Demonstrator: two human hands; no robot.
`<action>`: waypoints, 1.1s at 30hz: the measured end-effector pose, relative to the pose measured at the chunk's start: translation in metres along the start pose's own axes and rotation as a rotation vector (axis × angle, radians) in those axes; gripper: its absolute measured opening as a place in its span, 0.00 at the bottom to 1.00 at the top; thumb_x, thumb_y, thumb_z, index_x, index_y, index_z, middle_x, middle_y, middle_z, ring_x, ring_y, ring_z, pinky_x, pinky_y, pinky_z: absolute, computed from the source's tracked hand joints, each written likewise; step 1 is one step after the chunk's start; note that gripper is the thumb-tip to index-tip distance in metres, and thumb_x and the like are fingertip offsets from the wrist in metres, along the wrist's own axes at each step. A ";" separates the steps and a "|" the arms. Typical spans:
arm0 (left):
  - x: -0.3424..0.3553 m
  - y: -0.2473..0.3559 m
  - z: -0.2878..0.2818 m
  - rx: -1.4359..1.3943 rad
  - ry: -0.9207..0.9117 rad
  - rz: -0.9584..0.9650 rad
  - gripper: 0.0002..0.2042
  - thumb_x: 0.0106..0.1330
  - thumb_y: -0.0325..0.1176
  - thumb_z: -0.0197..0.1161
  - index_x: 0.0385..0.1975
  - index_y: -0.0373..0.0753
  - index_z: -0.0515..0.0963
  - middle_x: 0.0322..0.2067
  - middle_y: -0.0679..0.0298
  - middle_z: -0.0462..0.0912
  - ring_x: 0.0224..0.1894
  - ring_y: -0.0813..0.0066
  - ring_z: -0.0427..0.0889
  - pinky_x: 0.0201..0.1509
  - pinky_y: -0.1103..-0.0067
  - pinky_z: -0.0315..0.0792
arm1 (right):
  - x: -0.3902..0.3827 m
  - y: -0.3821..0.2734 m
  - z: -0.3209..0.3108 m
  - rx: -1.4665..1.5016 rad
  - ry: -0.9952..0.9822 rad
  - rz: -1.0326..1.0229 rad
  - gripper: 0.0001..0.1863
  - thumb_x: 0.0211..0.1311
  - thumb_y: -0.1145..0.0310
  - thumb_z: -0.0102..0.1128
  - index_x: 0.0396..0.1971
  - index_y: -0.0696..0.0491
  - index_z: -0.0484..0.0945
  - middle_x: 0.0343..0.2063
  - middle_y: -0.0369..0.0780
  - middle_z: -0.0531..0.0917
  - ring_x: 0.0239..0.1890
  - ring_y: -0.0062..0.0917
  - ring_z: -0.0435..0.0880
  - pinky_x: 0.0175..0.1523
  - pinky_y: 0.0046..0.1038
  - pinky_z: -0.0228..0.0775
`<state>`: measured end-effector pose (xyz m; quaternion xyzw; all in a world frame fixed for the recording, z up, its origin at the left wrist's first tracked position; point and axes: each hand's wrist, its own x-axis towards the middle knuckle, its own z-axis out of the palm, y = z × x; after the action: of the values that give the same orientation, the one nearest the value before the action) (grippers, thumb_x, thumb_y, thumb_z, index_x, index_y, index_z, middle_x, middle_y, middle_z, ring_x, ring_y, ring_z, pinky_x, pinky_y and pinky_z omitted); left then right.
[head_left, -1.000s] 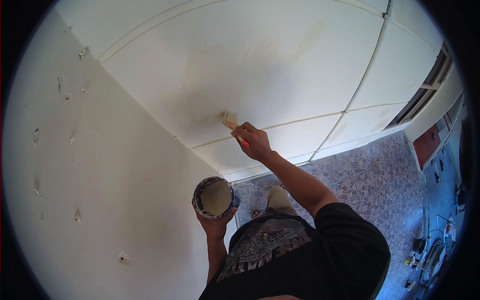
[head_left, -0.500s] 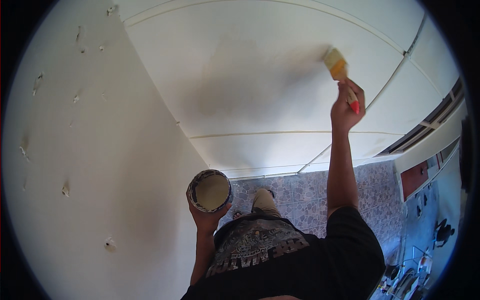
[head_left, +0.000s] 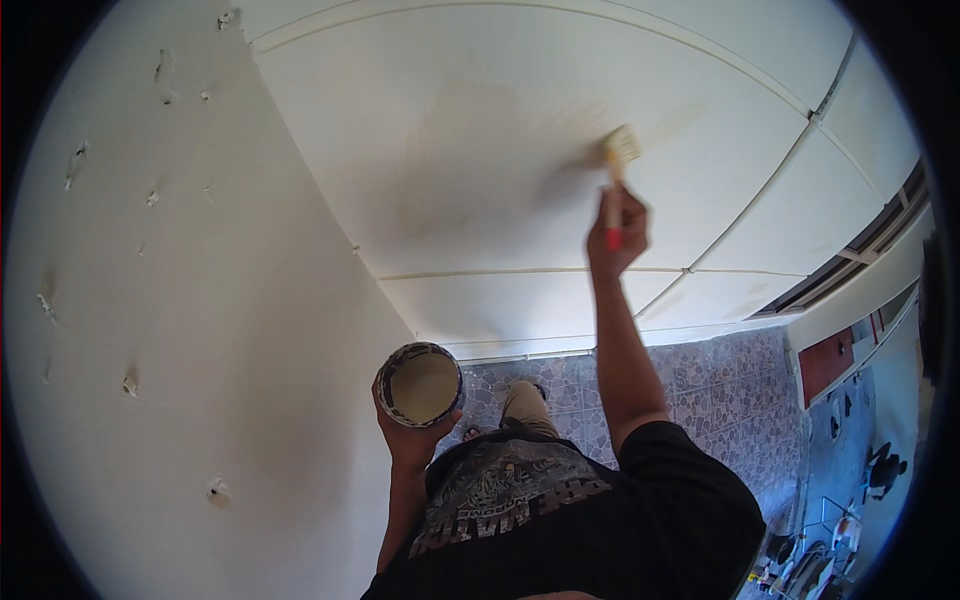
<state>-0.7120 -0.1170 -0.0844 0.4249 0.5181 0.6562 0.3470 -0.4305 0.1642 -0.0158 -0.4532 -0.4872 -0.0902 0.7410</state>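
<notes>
My right hand (head_left: 618,235) grips the wooden, red-tipped handle of a wide paintbrush (head_left: 621,148). Its pale bristles are up against the white panelled wall (head_left: 480,110) in front of me, or very close to it. Faint damp-looking streaks show on that panel around the brush. Low on the left, my left hand (head_left: 412,438) is wrapped round a small paint pot (head_left: 424,384), held upright with its mouth facing up. Cream-coloured paint fills part of it, and dried smears coat the rim.
A second white wall (head_left: 180,300), pitted with several chipped holes, meets the panelled one at the left corner. Patterned stone-look tiles (head_left: 690,400) cover the floor. At right are a slatted opening (head_left: 850,250), a reddish-brown door (head_left: 828,364) and a dish rack (head_left: 815,560).
My right hand and the paintbrush have swept left and a little downward across the panel, leaving a faint streak to the right. The pot in my left hand has stayed in place.
</notes>
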 end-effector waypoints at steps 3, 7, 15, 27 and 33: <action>0.003 -0.004 -0.004 0.019 -0.022 -0.011 0.49 0.37 0.25 0.89 0.65 0.36 0.68 0.58 0.56 0.81 0.61 0.61 0.81 0.68 0.64 0.77 | -0.058 -0.018 0.016 0.069 -0.147 -0.149 0.11 0.63 0.73 0.77 0.32 0.55 0.79 0.41 0.47 0.89 0.43 0.33 0.92 0.45 0.32 0.83; 0.000 0.002 -0.003 0.038 -0.048 -0.097 0.53 0.36 0.27 0.90 0.67 0.37 0.63 0.60 0.55 0.78 0.63 0.61 0.79 0.68 0.64 0.76 | -0.114 -0.029 0.014 0.165 -0.545 -0.078 0.11 0.64 0.68 0.77 0.37 0.54 0.82 0.43 0.45 0.90 0.39 0.40 0.91 0.43 0.35 0.84; -0.004 -0.001 -0.006 0.047 -0.025 -0.037 0.50 0.37 0.26 0.90 0.65 0.36 0.68 0.58 0.55 0.80 0.61 0.62 0.82 0.67 0.64 0.78 | -0.029 -0.007 -0.009 0.231 -0.667 -0.064 0.07 0.69 0.77 0.69 0.45 0.56 0.87 0.43 0.45 0.89 0.45 0.35 0.90 0.52 0.32 0.83; -0.007 -0.011 -0.017 0.049 -0.001 -0.062 0.55 0.38 0.30 0.90 0.69 0.36 0.62 0.60 0.55 0.78 0.63 0.60 0.79 0.69 0.64 0.76 | 0.058 -0.004 -0.031 -0.197 0.001 -0.400 0.03 0.69 0.75 0.69 0.40 0.55 0.88 0.39 0.43 0.90 0.41 0.32 0.91 0.47 0.30 0.84; -0.002 -0.001 -0.010 0.054 0.005 -0.037 0.50 0.37 0.28 0.90 0.65 0.35 0.67 0.58 0.55 0.81 0.61 0.61 0.82 0.67 0.64 0.77 | -0.107 -0.024 -0.004 -0.081 -0.572 -0.229 0.03 0.65 0.73 0.72 0.37 0.51 0.87 0.40 0.43 0.91 0.44 0.36 0.92 0.46 0.34 0.84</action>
<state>-0.7206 -0.1221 -0.0868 0.4229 0.5444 0.6364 0.3461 -0.4961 0.1143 -0.0886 -0.4313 -0.7200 -0.0613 0.5402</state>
